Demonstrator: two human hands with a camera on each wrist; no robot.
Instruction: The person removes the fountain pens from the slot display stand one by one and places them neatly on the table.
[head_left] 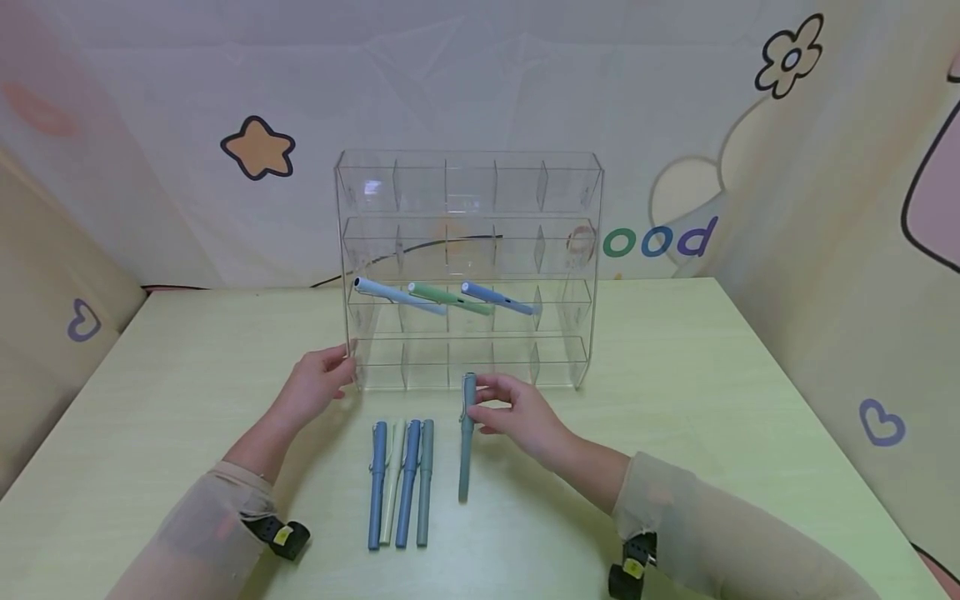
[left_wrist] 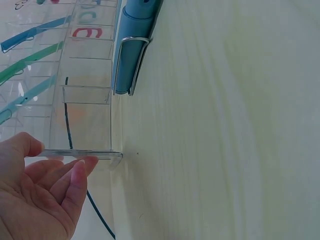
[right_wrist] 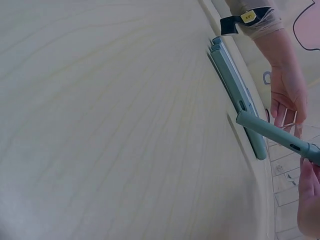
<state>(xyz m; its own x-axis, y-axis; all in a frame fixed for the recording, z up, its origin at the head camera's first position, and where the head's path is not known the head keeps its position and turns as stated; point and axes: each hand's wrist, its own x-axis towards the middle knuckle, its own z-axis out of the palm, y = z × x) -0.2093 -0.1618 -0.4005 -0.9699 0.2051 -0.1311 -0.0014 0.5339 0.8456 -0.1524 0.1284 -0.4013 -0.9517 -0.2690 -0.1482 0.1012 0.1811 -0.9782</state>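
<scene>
A clear acrylic rack (head_left: 469, 337) with rows of small compartments stands upright at the back of the table. My left hand (head_left: 309, 387) pinches its lower left side edge, thumb on one face and fingers on the other in the left wrist view. Between thumb and fingers, my right hand (head_left: 521, 417) holds a capped grey-green pen (head_left: 466, 458) near its clip. That pen hangs clip end up, in front of the rack's bottom row. A light blue pen (head_left: 397, 294), a green pen (head_left: 450, 298) and a blue pen (head_left: 497, 297) lie slanted in the rack's second row from the bottom.
Left of the held pen, several capped pens lie side by side on the table (head_left: 675, 367): blue pens (head_left: 376, 500), a pale green pen (head_left: 392, 500) and a grey-green pen (head_left: 425, 500). A printed cloth (head_left: 480, 83) hangs behind the rack.
</scene>
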